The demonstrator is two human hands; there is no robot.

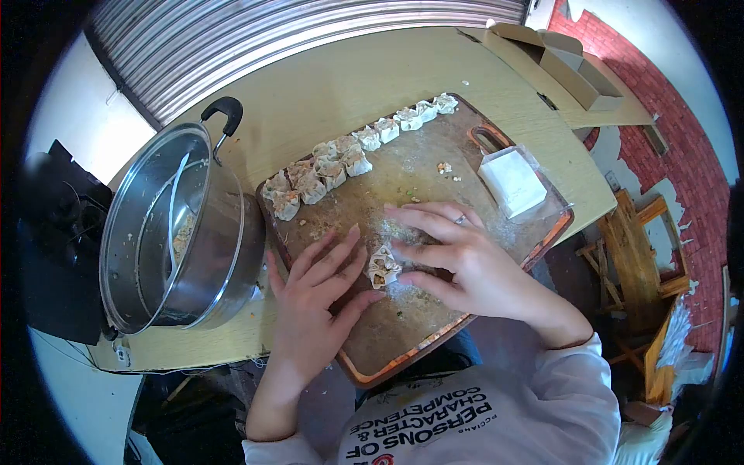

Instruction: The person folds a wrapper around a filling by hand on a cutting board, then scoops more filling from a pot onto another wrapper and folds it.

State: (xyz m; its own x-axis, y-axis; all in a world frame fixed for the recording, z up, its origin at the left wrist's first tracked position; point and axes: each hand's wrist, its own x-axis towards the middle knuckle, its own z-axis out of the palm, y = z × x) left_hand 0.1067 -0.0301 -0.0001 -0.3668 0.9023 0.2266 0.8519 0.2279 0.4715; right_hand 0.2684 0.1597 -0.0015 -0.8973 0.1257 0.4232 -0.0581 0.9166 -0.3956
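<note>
An open-topped, pleated dumpling (pixel 384 268) stands on the worn, flour-dusted cutting board (pixel 442 283) between my two hands. On its left is my left hand (pixel 314 298), fingers spread, with the thumb tip close by its lower edge. My right hand (pixel 457 260), wearing a ring, comes in from the other side. Its index fingertip and thumb tip are right at the dumpling's edge, and the fingers are apart. Along the far edge of the board runs a line of finished dumplings (pixel 329 172). A stack of white wrappers (pixel 512 183) in clear plastic lies near the board's handle cutout.
A large steel pot (pixel 232 256) stands at the left, holding a white utensil (pixel 177 209) and remains of filling (pixel 184 236). Crumbs of filling (pixel 444 167) dot the board. An open cardboard box (pixel 570 66) sits at the back right. Wooden stools (pixel 632 263) stand below.
</note>
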